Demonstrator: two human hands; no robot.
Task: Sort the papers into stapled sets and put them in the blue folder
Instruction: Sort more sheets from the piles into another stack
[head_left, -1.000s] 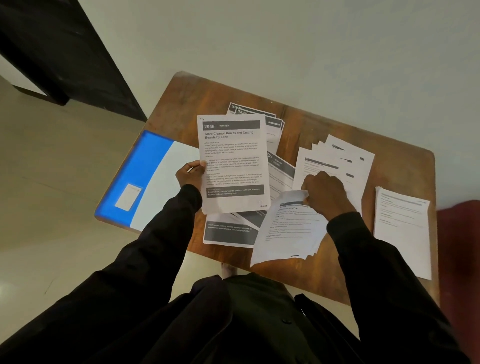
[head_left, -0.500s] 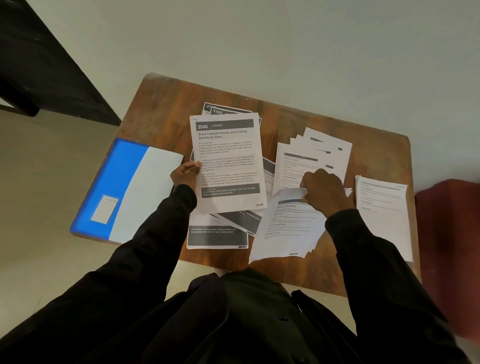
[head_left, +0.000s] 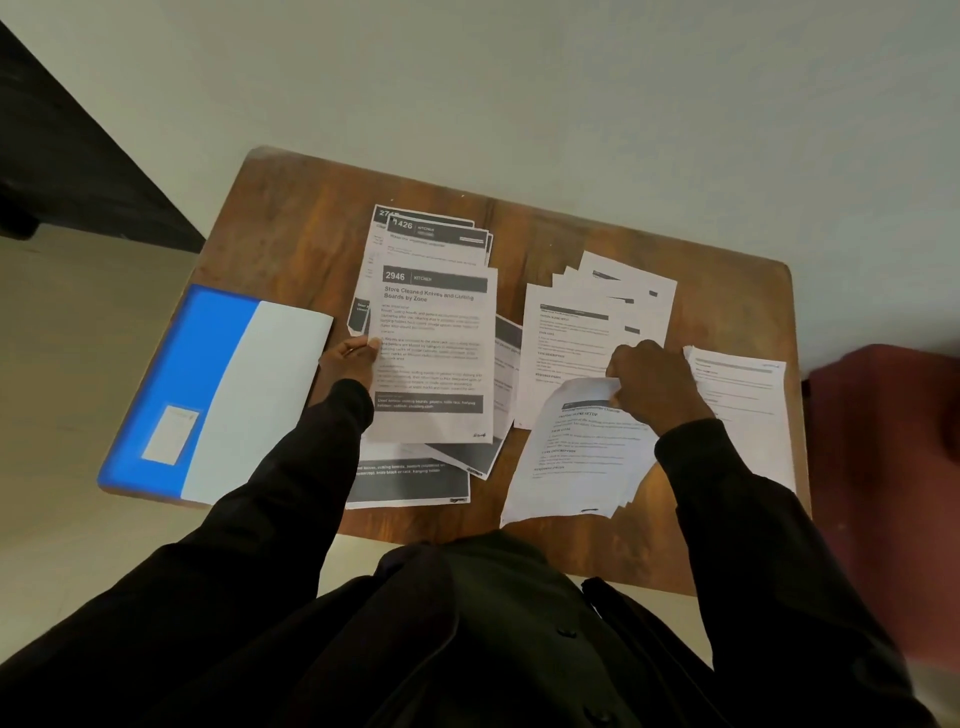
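My left hand (head_left: 349, 364) grips the left edge of a sheet headed "2946" (head_left: 434, 353), held low over other dark-banded sheets (head_left: 431, 236) at the table's middle. My right hand (head_left: 649, 384) pinches the top edge of a small stack of text pages (head_left: 576, 457) near the front edge. Behind it several fanned pages (head_left: 597, 312) lie flat. A further page (head_left: 743, 410) lies at the right. The blue folder (head_left: 208, 395), blue on the left and white on the right, lies shut at the table's left, overhanging its edge.
The wooden table (head_left: 291, 244) is small, and its bare parts are at the back left and back right. A dark red seat (head_left: 883, 441) stands to the right. A dark beam (head_left: 78, 156) crosses the upper left. Pale floor surrounds the table.
The "2946" sheet in my left hand has come down closer to the papers on the table. My right hand keeps its pinch on the stack. The view has shifted slightly.
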